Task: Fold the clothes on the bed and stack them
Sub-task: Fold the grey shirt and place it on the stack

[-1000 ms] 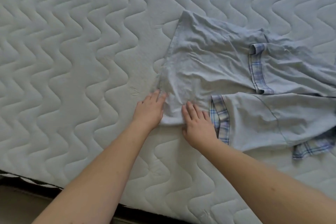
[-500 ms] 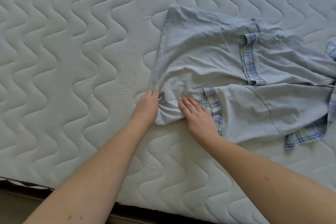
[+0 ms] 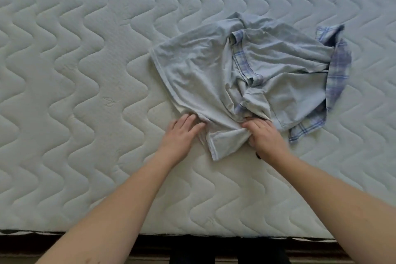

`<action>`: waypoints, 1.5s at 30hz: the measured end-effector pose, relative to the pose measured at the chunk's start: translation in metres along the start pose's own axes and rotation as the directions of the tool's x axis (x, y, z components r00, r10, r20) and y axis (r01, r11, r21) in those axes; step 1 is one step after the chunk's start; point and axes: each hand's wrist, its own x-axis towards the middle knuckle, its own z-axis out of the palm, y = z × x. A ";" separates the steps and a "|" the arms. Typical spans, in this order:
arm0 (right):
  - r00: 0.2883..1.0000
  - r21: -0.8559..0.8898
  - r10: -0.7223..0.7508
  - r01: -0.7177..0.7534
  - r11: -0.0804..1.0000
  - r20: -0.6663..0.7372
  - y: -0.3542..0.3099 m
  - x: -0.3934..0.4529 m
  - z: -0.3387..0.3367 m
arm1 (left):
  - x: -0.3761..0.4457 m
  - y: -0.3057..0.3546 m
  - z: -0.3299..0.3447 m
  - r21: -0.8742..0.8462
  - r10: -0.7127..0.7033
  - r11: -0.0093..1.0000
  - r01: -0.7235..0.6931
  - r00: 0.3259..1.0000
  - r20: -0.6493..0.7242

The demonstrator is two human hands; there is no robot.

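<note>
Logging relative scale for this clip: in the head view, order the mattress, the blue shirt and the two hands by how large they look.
1. Mattress, filling most of the frame.
2. Blue shirt, bunched.
3. Left hand and right hand: they look alike, so no ranking between them.

The shirt [image 3: 199,75] is pale blue-grey, with cuffs and collar in a blue-and-white plaid. The mattress [image 3: 75,70] under it is off-white, quilted all over in a wavy zigzag stitch pattern.
</note>
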 end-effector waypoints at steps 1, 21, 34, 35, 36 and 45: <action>1.000 -0.017 0.007 -0.007 1.000 -0.023 0.007 -0.006 -0.002 | 0.005 0.001 -0.003 0.029 -0.011 0.999 0.013 0.999 -0.046; 0.911 -0.126 0.400 -0.387 0.914 0.105 -0.088 -0.036 0.062 | 0.074 -0.012 -0.042 0.128 0.078 0.990 -0.058 0.985 -0.155; 0.955 -0.005 0.296 -0.296 0.955 0.020 -0.044 -0.058 0.057 | 0.042 -0.058 -0.029 0.306 0.018 0.951 0.040 0.983 -0.183; 0.955 0.008 0.298 -0.298 0.955 0.014 -0.039 -0.061 0.056 | 0.047 -0.060 -0.032 0.318 0.018 0.947 0.042 0.983 -0.182; 0.955 0.016 0.297 -0.297 0.955 0.003 -0.034 -0.064 0.054 | 0.052 -0.062 -0.037 0.320 0.032 0.947 0.031 0.981 -0.189; 0.990 -0.008 0.126 -0.127 0.992 -0.059 -0.011 -0.091 0.012 | 0.063 -0.052 -0.070 0.011 -0.124 0.991 0.130 0.963 -0.240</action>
